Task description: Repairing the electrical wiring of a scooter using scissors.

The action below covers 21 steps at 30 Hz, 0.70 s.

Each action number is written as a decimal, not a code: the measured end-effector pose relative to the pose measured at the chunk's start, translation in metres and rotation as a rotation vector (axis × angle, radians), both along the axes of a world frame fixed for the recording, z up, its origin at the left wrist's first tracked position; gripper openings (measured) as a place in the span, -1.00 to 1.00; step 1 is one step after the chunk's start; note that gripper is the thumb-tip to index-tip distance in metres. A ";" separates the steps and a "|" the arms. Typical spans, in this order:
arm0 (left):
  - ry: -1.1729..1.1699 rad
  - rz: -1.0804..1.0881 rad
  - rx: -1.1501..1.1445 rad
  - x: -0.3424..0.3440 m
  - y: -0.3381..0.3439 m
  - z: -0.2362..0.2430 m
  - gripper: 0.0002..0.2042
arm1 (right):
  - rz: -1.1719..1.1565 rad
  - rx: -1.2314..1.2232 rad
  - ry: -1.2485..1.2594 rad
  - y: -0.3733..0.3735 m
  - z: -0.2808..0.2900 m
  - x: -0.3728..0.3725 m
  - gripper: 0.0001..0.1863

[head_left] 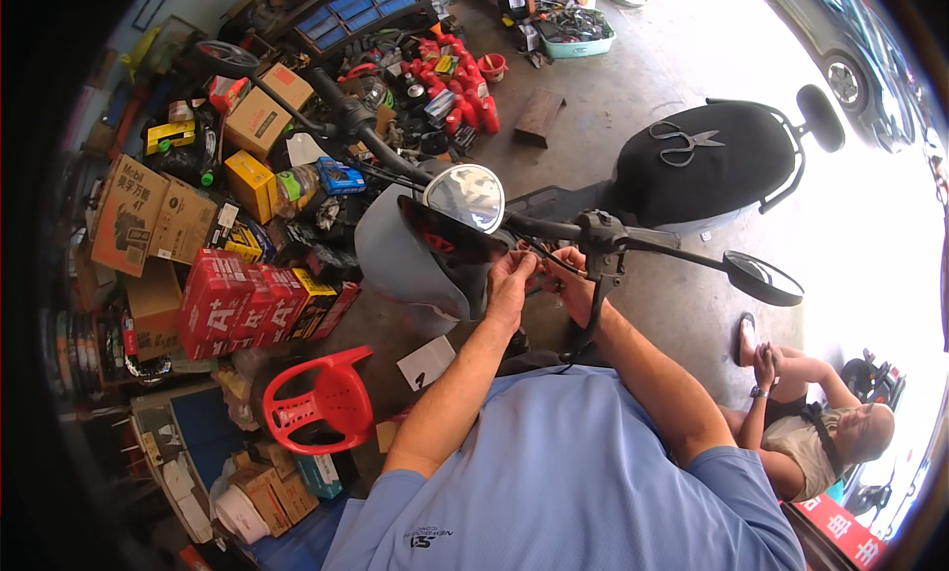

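Note:
Both of my hands meet at the front of a grey scooter, among thin dark cables beneath the handlebar [633, 239]. My left hand [511, 282] is closed, thumb and fingers pinched together beside the grey front panel [403, 250]. Close to its right, my right hand [573, 277] has bent fingers drawn together near the cables. Whatever the fingertips hold is too small and partly hidden. A round mirror [465, 199] stands just beyond my left hand. On the black seat [727, 180], beyond the handlebar, lies a pair of scissors [682, 143].
Another mirror [763, 279] sticks out right. At left are red boxes [219, 304], cardboard cartons [129, 215] and a red plastic chair [321, 408]. Red bottles [465, 87] crowd the far floor. A person [811, 433] sits at right; a car [850, 67] stands far right.

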<state>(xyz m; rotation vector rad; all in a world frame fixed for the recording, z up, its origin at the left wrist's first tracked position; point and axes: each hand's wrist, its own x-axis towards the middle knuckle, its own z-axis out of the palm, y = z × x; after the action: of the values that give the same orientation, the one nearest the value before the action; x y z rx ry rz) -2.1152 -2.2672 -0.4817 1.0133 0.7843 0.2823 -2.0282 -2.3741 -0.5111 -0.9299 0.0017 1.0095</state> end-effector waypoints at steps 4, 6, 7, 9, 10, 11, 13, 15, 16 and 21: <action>0.001 0.005 0.056 -0.003 0.002 -0.004 -0.87 | 0.061 -0.065 -0.145 0.002 0.007 0.000 -0.90; 0.025 0.011 0.089 -0.004 0.003 -0.005 -0.86 | 0.081 -0.053 -0.182 0.001 0.009 0.001 -0.90; 0.026 0.014 0.091 -0.004 0.003 -0.006 -0.86 | 0.085 -0.039 -0.245 0.001 0.009 0.001 -0.90; 0.051 -0.001 0.142 -0.003 0.003 -0.007 -0.86 | 0.092 -0.023 -0.307 0.003 0.010 0.001 -0.90; 0.053 0.002 0.143 -0.003 0.004 -0.009 -0.86 | 0.057 -0.014 -0.328 0.005 0.009 0.001 -0.88; 0.061 -0.006 0.164 -0.003 0.004 -0.010 -0.86 | 0.022 -0.006 -0.349 0.007 0.009 0.001 -0.86; 0.072 -0.012 0.187 -0.002 0.004 -0.011 -0.85 | 0.046 0.014 -0.361 0.009 0.006 0.004 -0.85; 0.049 0.058 0.192 -0.001 0.001 -0.010 -0.79 | 0.069 0.035 -0.372 0.010 0.002 0.006 -0.83; 0.051 0.057 0.193 0.000 0.000 -0.008 -0.79 | 0.074 0.019 -0.399 0.010 0.000 0.007 -0.84; 0.067 -0.009 0.195 0.000 0.001 -0.004 -0.83 | 0.104 -0.035 -0.401 0.012 -0.015 0.012 -0.85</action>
<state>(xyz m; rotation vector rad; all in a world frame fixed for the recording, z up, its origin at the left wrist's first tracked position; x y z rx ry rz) -2.1152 -2.2663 -0.4853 1.2145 0.8236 0.3232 -2.0161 -2.3623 -0.5262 -1.1607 -0.3692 0.9059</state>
